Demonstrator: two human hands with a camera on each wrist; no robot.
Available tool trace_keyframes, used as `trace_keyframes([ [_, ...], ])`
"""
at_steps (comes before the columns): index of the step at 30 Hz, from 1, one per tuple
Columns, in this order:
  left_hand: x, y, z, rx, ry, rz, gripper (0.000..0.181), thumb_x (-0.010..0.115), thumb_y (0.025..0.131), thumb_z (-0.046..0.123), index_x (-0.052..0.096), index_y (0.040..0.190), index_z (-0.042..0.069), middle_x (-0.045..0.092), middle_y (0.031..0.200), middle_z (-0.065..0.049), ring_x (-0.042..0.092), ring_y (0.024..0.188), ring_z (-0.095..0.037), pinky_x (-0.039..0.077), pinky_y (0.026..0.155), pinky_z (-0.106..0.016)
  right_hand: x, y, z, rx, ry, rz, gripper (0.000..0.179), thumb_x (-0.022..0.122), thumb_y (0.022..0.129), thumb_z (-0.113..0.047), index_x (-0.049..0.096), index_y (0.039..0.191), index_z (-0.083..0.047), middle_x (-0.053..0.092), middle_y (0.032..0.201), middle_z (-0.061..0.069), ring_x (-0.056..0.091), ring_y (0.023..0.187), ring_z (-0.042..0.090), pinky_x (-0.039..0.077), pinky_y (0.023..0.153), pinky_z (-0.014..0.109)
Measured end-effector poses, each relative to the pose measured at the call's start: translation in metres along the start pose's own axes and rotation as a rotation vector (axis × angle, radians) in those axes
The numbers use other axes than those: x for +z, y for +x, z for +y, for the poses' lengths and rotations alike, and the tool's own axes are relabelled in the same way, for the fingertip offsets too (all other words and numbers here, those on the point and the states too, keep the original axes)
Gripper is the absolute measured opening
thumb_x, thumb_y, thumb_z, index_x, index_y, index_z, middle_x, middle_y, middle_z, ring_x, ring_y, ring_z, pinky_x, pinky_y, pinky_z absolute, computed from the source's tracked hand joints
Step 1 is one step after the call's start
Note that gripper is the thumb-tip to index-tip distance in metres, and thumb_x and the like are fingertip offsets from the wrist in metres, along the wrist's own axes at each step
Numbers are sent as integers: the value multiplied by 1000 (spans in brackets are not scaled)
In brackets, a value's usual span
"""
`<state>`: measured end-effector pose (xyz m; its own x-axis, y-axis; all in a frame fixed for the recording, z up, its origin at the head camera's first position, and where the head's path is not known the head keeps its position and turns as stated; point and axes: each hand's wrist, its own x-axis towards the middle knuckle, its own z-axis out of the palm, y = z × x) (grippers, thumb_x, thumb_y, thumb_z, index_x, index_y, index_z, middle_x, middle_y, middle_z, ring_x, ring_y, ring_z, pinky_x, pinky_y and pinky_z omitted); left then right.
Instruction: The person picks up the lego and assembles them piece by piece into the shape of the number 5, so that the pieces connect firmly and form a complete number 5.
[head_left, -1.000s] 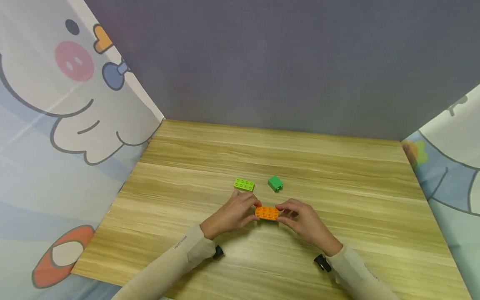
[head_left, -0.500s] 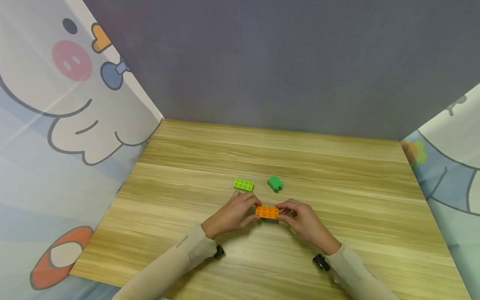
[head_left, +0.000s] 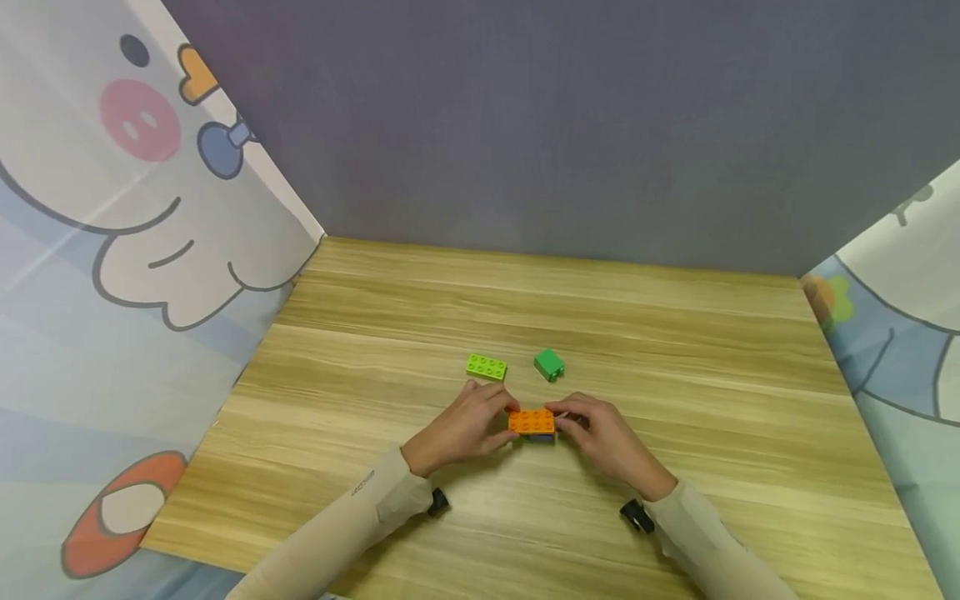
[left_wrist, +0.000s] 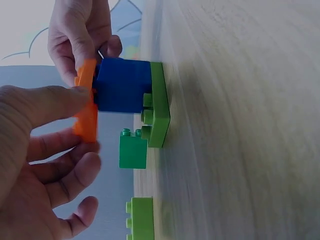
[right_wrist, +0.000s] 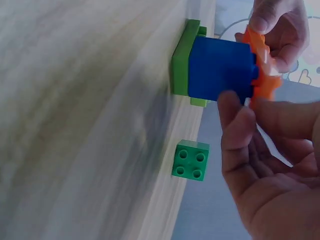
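Observation:
A flat orange building brick (head_left: pixel 531 422) lies over the studs of a blue brick (left_wrist: pixel 125 85), seated unevenly with a gap showing in the wrist views. The blue brick stands on one end of a thin green brick (left_wrist: pixel 160 110) resting on the table. My left hand (head_left: pixel 468 419) pinches the orange brick's left end between thumb and fingers. At the other end, my right hand (head_left: pixel 603 433) pinches its edge, thumb on the orange side and fingertips against the blue brick in the right wrist view.
Beyond my hands, a lime green brick (head_left: pixel 487 367) lies studs up on the wooden table (head_left: pixel 675 333). A darker green brick (head_left: pixel 550 365) lies on its side to the right of it. A grey panel (head_left: pixel 562 125) rises behind, with printed cloth (head_left: pixel 187 375) at the left.
The orange brick has shifted slightly left and its angle has changed a little, showing more of the blue brick below. My right hand has moved slightly left with it.

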<state>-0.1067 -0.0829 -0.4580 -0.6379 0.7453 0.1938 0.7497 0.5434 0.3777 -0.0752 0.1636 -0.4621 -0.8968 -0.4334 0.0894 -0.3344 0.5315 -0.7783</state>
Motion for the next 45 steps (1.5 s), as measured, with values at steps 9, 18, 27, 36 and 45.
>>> trace_keyframes([
  [9, 3, 0, 0, -23, -48, -45, 25, 75, 81, 28, 63, 98, 13, 61, 94, 6, 52, 84, -6, 35, 78, -27, 4, -8, 1, 53, 57, -38, 36, 66, 89, -8, 58, 125, -6, 63, 108, 2, 61, 90, 14, 52, 72, 27],
  [18, -6, 2, -3, 12, -59, -27, 39, 76, 81, 25, 64, 115, 10, 61, 105, 3, 55, 93, -11, 36, 80, -29, 13, -2, 2, 32, 6, -26, 38, 77, 80, -28, 61, 111, -13, 61, 97, -5, 59, 81, 15, 46, 59, 24],
  [27, -9, 3, -9, 33, -37, -15, 38, 75, 81, 25, 67, 116, 14, 56, 99, 6, 49, 91, -7, 35, 82, -29, 3, 7, -3, 40, 1, -87, 46, 72, 85, -17, 57, 126, -8, 61, 114, 0, 61, 97, 19, 51, 72, 29],
  [36, -7, 2, -9, 36, -31, 4, 35, 77, 79, 27, 68, 110, 12, 57, 98, 5, 50, 87, -8, 34, 79, -29, -2, 6, -6, -65, 14, -23, 36, 70, 85, -12, 61, 120, -10, 61, 108, -3, 61, 89, 13, 52, 73, 28],
  [45, -5, 0, -10, 6, -42, -20, 33, 76, 79, 27, 68, 108, 13, 58, 101, 6, 52, 89, -8, 35, 78, -28, 1, 9, -7, -41, 16, -33, 33, 71, 85, -12, 64, 117, -10, 62, 105, -4, 61, 88, 11, 52, 71, 26],
])
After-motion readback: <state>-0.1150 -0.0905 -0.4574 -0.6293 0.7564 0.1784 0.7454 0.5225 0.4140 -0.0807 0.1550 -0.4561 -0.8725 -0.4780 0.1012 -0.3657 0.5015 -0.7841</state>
